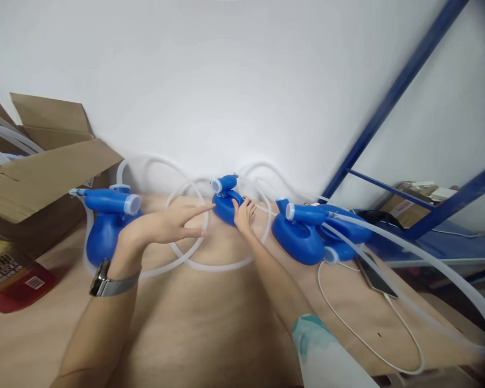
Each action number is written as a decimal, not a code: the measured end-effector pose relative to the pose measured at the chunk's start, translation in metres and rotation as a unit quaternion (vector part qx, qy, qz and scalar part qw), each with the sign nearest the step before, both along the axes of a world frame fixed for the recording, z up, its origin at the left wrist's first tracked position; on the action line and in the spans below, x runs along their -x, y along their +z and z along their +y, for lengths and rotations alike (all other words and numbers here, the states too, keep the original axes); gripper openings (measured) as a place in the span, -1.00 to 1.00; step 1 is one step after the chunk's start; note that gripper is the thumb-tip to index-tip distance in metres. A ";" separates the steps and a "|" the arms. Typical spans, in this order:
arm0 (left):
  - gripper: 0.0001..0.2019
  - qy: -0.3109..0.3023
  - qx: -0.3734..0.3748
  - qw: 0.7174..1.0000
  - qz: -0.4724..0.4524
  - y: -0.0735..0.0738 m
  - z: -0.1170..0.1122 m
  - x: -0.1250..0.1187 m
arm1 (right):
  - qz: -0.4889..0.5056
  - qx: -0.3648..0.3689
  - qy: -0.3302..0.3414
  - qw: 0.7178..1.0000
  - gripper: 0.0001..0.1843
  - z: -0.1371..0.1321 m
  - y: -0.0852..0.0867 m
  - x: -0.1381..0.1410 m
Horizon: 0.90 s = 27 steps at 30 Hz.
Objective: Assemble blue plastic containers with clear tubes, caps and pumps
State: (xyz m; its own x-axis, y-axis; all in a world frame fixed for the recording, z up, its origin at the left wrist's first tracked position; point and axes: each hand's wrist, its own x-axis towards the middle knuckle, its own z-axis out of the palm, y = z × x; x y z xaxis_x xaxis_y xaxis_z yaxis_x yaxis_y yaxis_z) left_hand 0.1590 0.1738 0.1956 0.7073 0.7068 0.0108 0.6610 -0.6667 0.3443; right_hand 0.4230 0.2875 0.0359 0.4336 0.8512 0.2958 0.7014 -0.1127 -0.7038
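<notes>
My right hand (244, 213) reaches to the middle of the table and closes round the handle of a blue plastic bottle (225, 209). This bottle stands near the wall, with a blue funnel-like piece and white cap (216, 186) on top. To its left, my left hand (165, 223) hovers with thumb and index finger apart, holding nothing. Just beyond my left wrist is another blue bottle (99, 242), carrying a blue tube piece (109, 201) with a white cap. Translucent hose (222, 267) loops across the table between the bottles.
More blue bottles (299, 245) with hoses lie on the right, beside a phone (375, 275) on a white cable (347, 331). An open cardboard box (52, 167) and a red-and-yellow container (16, 277) stand left. A blue metal frame (396, 91) rises at the right.
</notes>
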 end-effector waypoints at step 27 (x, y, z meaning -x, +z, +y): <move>-0.08 0.022 0.043 0.996 0.069 -0.023 0.003 -0.025 | -0.096 0.138 -0.044 0.985 -0.18 -0.267 0.012 -0.265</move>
State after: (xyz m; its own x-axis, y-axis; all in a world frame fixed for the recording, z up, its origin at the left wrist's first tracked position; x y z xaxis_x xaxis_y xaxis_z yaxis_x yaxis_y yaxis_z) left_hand 0.1838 0.1768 0.1729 0.6668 0.7308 -0.1461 0.7335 -0.6088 0.3020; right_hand 0.6880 0.0207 0.0479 0.4680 0.8721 0.1429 0.7976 -0.3472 -0.4933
